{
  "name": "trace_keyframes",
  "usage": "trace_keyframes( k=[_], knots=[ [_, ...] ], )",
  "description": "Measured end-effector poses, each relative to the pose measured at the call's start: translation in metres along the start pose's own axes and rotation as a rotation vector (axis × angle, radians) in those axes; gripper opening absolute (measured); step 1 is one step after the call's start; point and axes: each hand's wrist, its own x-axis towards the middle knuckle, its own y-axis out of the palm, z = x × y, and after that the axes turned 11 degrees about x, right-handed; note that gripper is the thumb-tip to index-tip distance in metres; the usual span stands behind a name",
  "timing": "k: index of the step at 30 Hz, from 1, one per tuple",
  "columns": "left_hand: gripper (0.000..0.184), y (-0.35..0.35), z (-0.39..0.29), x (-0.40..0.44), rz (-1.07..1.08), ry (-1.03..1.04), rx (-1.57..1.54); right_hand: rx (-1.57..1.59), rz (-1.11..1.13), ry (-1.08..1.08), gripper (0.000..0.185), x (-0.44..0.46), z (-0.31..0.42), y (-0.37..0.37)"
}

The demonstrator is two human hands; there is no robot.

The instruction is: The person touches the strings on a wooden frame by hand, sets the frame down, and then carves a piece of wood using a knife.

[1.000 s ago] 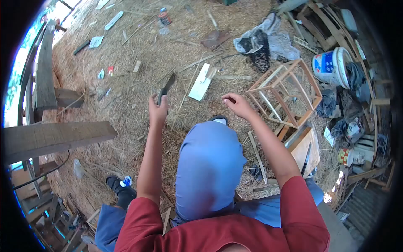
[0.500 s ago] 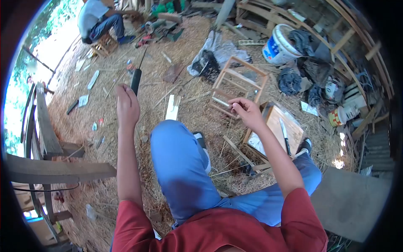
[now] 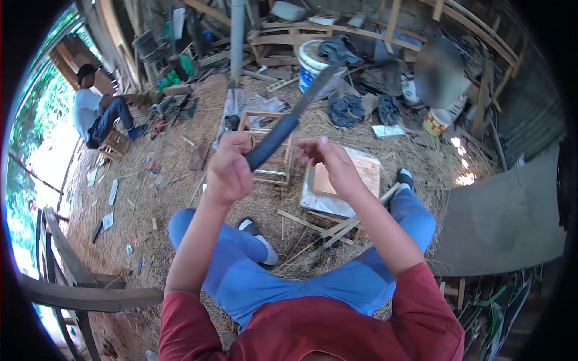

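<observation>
My left hand [image 3: 230, 168] is closed around the dark handle of a machete [image 3: 274, 139]. Its long blade slants up and away to the right, in front of the white bucket. Beside the handle, my right hand [image 3: 331, 162] is raised with its fingers loosely bent and apart, and nothing shows in it. Below that hand lies a pale wooden board [image 3: 364, 171] on a low stand with white sheeting, partly covered by my forearm. Behind the machete stands a small open wooden frame [image 3: 271, 175] on the ground.
A person [image 3: 96, 111] sits on a low wooden stool [image 3: 115, 143] at far left. A white bucket [image 3: 308, 67], dark plastic bags [image 3: 346, 110] and scrap timber line the back. Loose wooden strips [image 3: 319, 228] lie between my feet. A large flat sheet [image 3: 500, 216] is at right.
The view has turned to the right. My left hand has brought the machete across toward my right hand, its blade now angled to the right. The small knife on the board no longer shows.
</observation>
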Motion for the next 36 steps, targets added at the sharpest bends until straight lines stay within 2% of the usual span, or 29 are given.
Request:
trace_keyframes(
  k=[3,4,5,7,10,13,14,15,18,19,21,22,24,25,27,28,30,32,36],
  knots=[
    [0.008,0.059,-0.021,0.003,0.025,0.014,-0.102,-0.082,-0.116,-0.073,0.051,-0.018,-0.001,-0.033],
    [0.010,0.076,-0.026,-0.002,0.108,-0.009,-0.065,-0.078,-0.267,-0.022,0.048,-0.025,0.003,-0.039],
    [0.012,0.093,-0.031,-0.005,0.193,-0.032,-0.029,-0.070,-0.292,-0.013,0.048,-0.032,-0.002,-0.053],
    [0.012,0.125,-0.044,-0.001,0.204,0.022,-0.051,0.113,-0.365,0.027,0.043,-0.043,-0.010,-0.084],
    [0.016,0.168,-0.061,-0.006,0.342,0.112,-0.082,0.167,-0.449,0.043,0.033,-0.069,-0.022,-0.123],
    [0.026,0.211,-0.081,-0.018,0.336,-0.126,-0.207,0.170,-0.667,0.057,0.021,-0.085,-0.033,-0.169],
    [0.031,0.216,-0.088,-0.025,0.336,-0.268,-0.139,0.108,-0.726,0.123,0.021,-0.092,-0.031,-0.187],
    [0.031,0.221,-0.091,-0.037,0.342,-0.291,-0.143,0.046,-0.780,0.185,0.021,-0.096,-0.025,-0.203],
    [0.031,0.237,-0.071,-0.101,0.536,-0.580,0.041,-0.090,-0.881,0.081,0.017,-0.105,-0.032,-0.250],
    [0.031,0.241,-0.065,-0.123,0.535,-0.588,0.044,-0.090,-0.877,0.087,0.017,-0.107,-0.031,-0.256],
    [0.036,0.246,-0.063,-0.160,0.881,-0.653,0.173,-0.218,-0.930,0.060,0.018,-0.112,-0.026,-0.263],
    [0.036,0.251,-0.067,-0.177,0.888,-0.659,0.172,-0.122,-0.957,0.096,0.024,-0.113,-0.018,-0.258],
    [0.043,0.259,-0.081,-0.203,1.364,-0.744,0.218,-0.018,-0.922,0.131,0.026,-0.119,-0.016,-0.256],
    [0.043,0.258,-0.091,-0.203,1.367,-0.739,0.214,0.087,-0.888,0.149,0.028,-0.121,-0.014,-0.254],
    [0.051,0.256,-0.112,-0.203,1.486,-0.822,0.282,0.086,-0.862,0.206,0.028,-0.126,-0.016,-0.255],
    [0.054,0.257,-0.114,-0.216,1.452,-0.752,0.322,0.089,-0.866,0.225,0.026,-0.129,-0.020,-0.260],
    [0.056,0.261,-0.111,-0.227,1.443,-0.759,0.328,0.094,-0.873,0.245,0.024,-0.135,-0.032,-0.272],
    [0.058,0.262,-0.109,-0.237,1.431,-0.777,0.339,0.274,-0.866,0.237,0.020,-0.140,-0.042,-0.288],
    [0.043,0.255,-0.102,-0.237,1.368,-0.728,0.225,0.298,-0.896,0.278,0.013,-0.144,-0.037,-0.294]
  ],
)
